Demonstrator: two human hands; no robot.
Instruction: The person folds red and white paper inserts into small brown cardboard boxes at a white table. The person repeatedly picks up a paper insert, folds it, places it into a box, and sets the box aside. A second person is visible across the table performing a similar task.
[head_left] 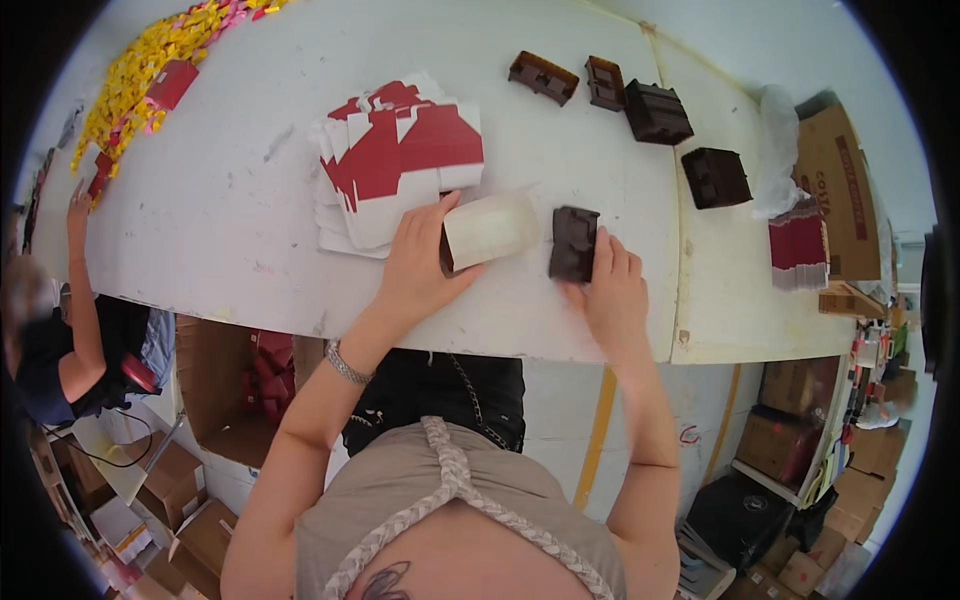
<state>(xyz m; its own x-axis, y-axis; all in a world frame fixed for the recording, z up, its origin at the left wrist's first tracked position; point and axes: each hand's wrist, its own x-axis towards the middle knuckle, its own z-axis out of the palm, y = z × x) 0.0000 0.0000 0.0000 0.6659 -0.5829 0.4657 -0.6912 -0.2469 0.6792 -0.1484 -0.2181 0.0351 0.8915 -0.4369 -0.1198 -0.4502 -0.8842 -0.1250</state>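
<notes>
Near the table's front edge, my left hand (425, 260) is wrapped round a small carton (492, 236), which lies on its side with a pale face up and one end toward the right. Just right of it, the fingers of my right hand (615, 295) grip a dark brown plastic tray (574, 245) by its right side and near end. A gap separates tray and carton. Behind my left hand lies a loose pile of flat red-and-white cartons (430, 140). Farther back at the right are single brown trays (543, 77) and a nested stack of trays (658, 115).
Yellow and pink wrapped pieces (150, 65) are heaped at the far left, where a co-worker's hand (78, 200) touches a small red box. At right are a clear plastic bag (778, 150), a bundle of red cartons (798, 245) and a cardboard box (838, 190). An open cardboard box (215, 400) holds red boxes below.
</notes>
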